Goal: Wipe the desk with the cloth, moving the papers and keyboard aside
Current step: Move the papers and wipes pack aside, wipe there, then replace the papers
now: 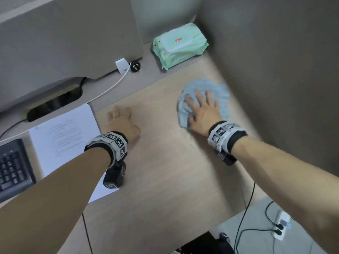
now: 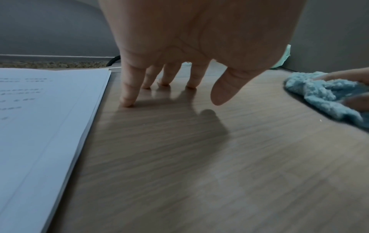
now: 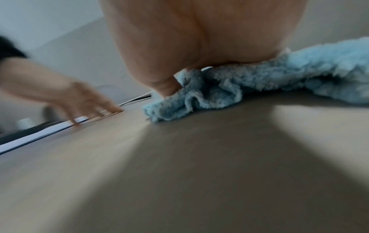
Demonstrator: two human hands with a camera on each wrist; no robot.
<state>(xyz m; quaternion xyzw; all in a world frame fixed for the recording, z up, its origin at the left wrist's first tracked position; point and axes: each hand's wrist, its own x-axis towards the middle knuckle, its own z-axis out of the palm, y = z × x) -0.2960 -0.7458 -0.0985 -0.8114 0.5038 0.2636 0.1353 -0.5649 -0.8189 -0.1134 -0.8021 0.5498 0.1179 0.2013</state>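
Observation:
A fluffy light-blue cloth (image 1: 216,90) lies bunched on the wooden desk (image 1: 165,162) near the right partition. My right hand (image 1: 201,109) presses flat on it with spread, straight fingers; the right wrist view shows the palm on the cloth (image 3: 259,78). My left hand (image 1: 122,120) rests its fingertips (image 2: 127,102) on the bare desk just right of the stack of white papers (image 1: 64,136), holding nothing. The papers (image 2: 40,126) lie left of centre. A black keyboard (image 1: 12,171) sits at the far left edge.
A green pack of wet wipes (image 1: 179,44) lies at the back by the corner. A white charger (image 1: 122,66) with its cable and a black plug (image 1: 135,66) sit by the grey monitor base. Grey partitions close the back and right. A power strip (image 1: 281,226) is on the floor.

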